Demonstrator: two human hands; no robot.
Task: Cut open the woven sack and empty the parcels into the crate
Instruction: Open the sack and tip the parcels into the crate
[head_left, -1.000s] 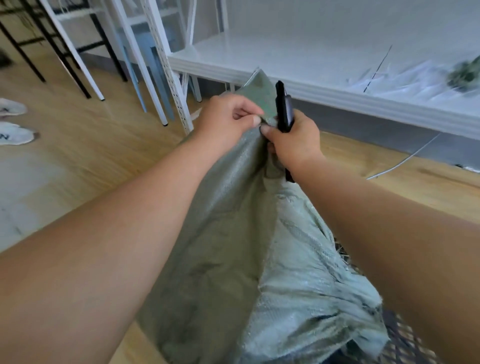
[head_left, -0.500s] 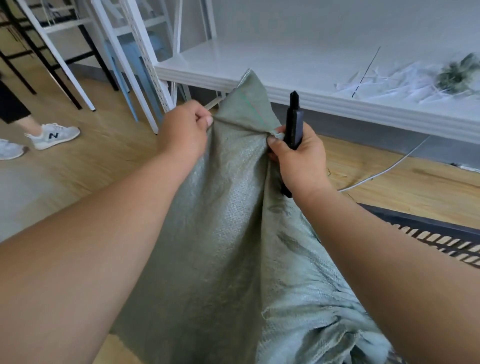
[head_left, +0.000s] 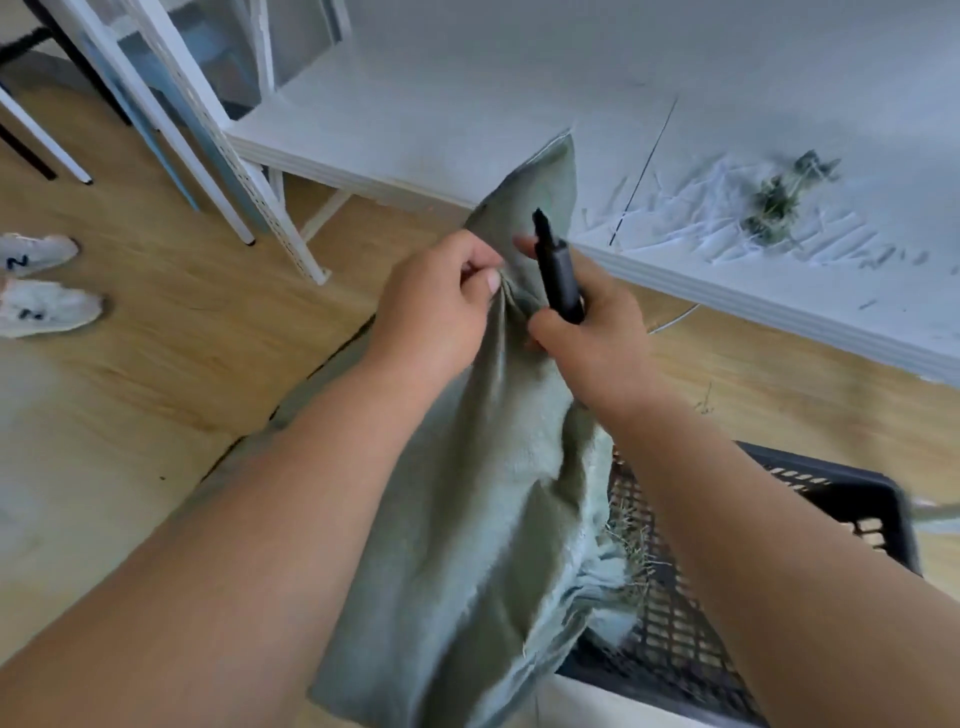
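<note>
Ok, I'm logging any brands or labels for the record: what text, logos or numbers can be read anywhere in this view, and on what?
"N" on the upper white sneaker at the left edge, blurred but legible.
A dark mark on the lower white sneaker, too blurred to read.
Nothing readable on the grey-green woven sack, the black cutter in the right hand, or the black slatted plastic crate.

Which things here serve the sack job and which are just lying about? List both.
Job: woven sack; black cutter in right hand; left hand gripping sack; black crate.

Lying about: white shoes; white shelf; scraps.
</note>
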